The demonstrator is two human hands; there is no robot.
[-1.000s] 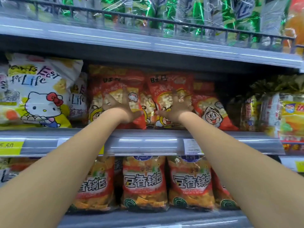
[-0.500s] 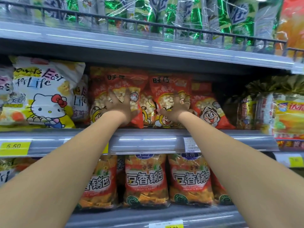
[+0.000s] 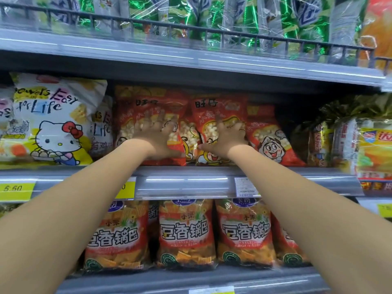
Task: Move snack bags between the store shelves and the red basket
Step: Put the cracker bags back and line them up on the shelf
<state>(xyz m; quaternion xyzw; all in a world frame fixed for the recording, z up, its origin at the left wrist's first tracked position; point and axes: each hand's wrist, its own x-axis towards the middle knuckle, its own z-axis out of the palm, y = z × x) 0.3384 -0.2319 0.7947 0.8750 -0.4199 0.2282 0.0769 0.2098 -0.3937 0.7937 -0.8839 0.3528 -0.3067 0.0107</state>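
Head view: left hand (image 3: 158, 137) and right hand (image 3: 226, 140) both lie flat, fingers spread and roughly straight (tips blurred). Their palms press the fronts of two upright snack bags; neither hand has anything gripped. Left palm is on the left red bag (image 3: 146, 102), right palm on the right red bag (image 3: 212, 107). The two bags touch side by side on the middle shelf (image 3: 186, 183). A third red bag (image 3: 271, 143) leans just beside the right one. Hello Kitty bag (image 3: 53, 128) stands to the left, orange bags (image 3: 186, 232) on the shelf below. No red basket in view.

Judgement: the bags are being seated or squared on the shelf. Push evenly with both palms, low on the bags, so they settle behind the shelf lip without tipping. Keep pressure light, since the contents look crushable.
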